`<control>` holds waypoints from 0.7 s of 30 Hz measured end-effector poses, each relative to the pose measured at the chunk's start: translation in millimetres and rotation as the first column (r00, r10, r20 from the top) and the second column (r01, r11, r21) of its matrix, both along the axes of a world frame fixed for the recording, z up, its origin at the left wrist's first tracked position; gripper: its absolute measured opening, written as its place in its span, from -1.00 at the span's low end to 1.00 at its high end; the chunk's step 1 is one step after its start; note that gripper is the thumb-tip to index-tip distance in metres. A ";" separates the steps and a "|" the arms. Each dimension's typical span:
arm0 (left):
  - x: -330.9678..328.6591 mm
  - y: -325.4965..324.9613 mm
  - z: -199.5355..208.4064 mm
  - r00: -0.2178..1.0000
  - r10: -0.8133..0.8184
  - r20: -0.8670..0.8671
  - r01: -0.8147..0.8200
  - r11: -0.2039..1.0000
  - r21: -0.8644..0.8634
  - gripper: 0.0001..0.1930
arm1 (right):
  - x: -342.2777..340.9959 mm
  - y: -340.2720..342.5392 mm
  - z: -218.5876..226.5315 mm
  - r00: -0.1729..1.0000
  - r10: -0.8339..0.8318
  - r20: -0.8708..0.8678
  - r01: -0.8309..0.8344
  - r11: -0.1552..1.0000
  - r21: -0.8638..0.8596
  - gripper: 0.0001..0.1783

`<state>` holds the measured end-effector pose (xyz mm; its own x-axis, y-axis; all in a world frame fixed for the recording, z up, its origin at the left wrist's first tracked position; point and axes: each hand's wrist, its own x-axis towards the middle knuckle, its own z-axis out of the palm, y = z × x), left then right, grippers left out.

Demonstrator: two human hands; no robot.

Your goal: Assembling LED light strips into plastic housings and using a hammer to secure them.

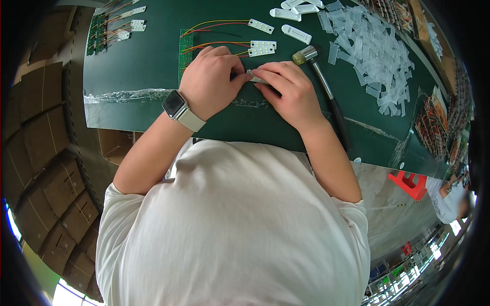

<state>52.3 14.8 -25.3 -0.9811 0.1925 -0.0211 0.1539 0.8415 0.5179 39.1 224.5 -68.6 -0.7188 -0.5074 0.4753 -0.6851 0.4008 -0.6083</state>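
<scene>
My left hand (212, 79), with a watch (174, 104) on its wrist, has thumb and forefinger pinched at one end of a small white LED board (256, 78). At its other end, the fingers of my right hand (292, 93) close on the same piece, covering much of it. Just beyond my hands lie white LED boards (263, 48) with red and yellow wires. These wires run left to a green circuit board (185, 48), partly hidden behind my left hand. A hammer (321, 79) with a yellowish face lies right of my right hand, its black handle toward me.
White plastic housings (296, 34) lie at the far middle, beside a wide heap of clear plastic strips (365, 51). More wired green boards (97, 33) rest at far left. Wire bundles (433, 127) fill the right edge. Stacked cartons (43, 127) stand left; a red stool (410, 184) is behind right.
</scene>
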 end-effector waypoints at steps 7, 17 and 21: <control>0.4 2.1 -0.6 0.997 0.003 -0.071 -0.005 0.999 -0.033 -0.80 | 1.8 -1.1 -3.0 0.999 -0.037 -0.037 0.037 0.999 0.001 -0.72; 2.0 -3.7 2.2 0.999 0.034 0.019 -0.034 0.999 0.010 -0.86 | 2.7 -0.5 -2.8 0.996 -0.032 -0.083 0.034 0.999 0.030 -0.78; -1.0 -11.7 12.1 0.998 -0.060 0.030 0.061 0.997 -0.036 -0.86 | 1.9 -1.1 -4.3 0.995 -0.027 -0.092 0.029 0.999 0.024 -0.77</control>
